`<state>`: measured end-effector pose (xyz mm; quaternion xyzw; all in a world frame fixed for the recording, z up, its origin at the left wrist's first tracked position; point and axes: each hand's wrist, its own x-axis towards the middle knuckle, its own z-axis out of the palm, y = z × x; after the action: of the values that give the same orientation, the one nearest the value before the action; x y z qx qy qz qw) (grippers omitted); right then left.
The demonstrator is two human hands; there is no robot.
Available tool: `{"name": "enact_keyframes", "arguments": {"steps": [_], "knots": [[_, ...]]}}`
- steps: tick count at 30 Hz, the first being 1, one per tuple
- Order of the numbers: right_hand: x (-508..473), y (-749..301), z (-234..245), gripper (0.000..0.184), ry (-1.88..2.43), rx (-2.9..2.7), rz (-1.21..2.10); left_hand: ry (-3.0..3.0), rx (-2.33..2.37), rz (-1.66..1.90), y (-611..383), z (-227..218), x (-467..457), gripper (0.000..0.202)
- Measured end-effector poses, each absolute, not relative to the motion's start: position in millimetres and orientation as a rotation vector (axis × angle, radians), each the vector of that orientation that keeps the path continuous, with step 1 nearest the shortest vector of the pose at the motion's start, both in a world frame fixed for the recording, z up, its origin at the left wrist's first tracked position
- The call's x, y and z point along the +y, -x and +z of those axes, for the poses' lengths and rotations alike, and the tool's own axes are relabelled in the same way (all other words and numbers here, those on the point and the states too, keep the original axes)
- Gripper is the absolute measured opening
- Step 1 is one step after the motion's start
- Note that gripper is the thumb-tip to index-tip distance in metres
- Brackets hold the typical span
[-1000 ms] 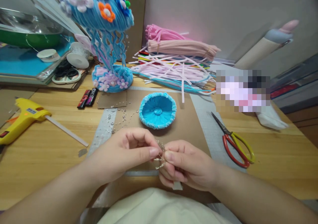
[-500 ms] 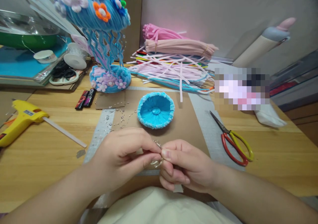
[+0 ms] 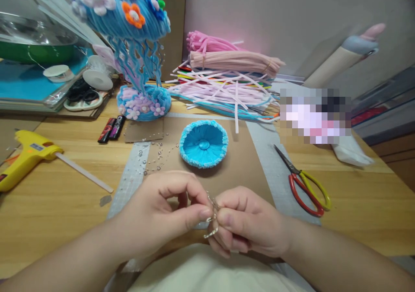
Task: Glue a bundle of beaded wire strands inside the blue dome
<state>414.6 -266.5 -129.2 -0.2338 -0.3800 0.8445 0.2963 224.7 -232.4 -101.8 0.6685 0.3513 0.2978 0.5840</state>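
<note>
Between my two hands is a small tangle of thin, shiny beaded string (image 3: 213, 229). My right hand (image 3: 251, 223) pinches it between thumb and forefinger, the other fingers curled beneath. My left hand (image 3: 171, 210) is closed too, thumb and forefinger pressed together at the string's left side. Just beyond the hands, a blue fuzzy bowl-shaped piece (image 3: 203, 144) lies with its hollow side up on a brown cardboard sheet (image 3: 249, 162). Clear beads on fine thread (image 3: 158, 153) spread out to the left of that piece.
Red-and-yellow scissors (image 3: 308, 188) lie at right. A yellow glue gun (image 3: 32, 153) with a glue stick rests at left. A tall blue jellyfish-like decoration (image 3: 139, 63) stands behind, beside bundles of pipe cleaners (image 3: 227, 84). A white thread spool (image 3: 97, 74) is at back left.
Both hands have shifted slightly, the right one a little lower. The beaded string shows more plainly between the fingertips, with a loose end hanging lower. Other things have stayed put.
</note>
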Motion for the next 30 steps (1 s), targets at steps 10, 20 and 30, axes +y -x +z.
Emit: {"name": "enact_keyframes", "arguments": {"steps": [10,20,30], "knots": [[-268.0,-412.8,-129.4,0.044,0.694,-1.009,2.177,-1.406,0.732,0.811,-222.1,-108.7,-234.3,0.01],[-269.3,-411.5,-124.7,0.038,0.878,-1.225,1.784,-1.717,0.822,0.818,-226.4,-104.5,-233.8,0.007],[-269.5,-407.5,-129.9,0.039,0.985,-1.198,1.672,-1.715,0.784,0.812,-230.6,-105.5,-234.2,0.008]]}}
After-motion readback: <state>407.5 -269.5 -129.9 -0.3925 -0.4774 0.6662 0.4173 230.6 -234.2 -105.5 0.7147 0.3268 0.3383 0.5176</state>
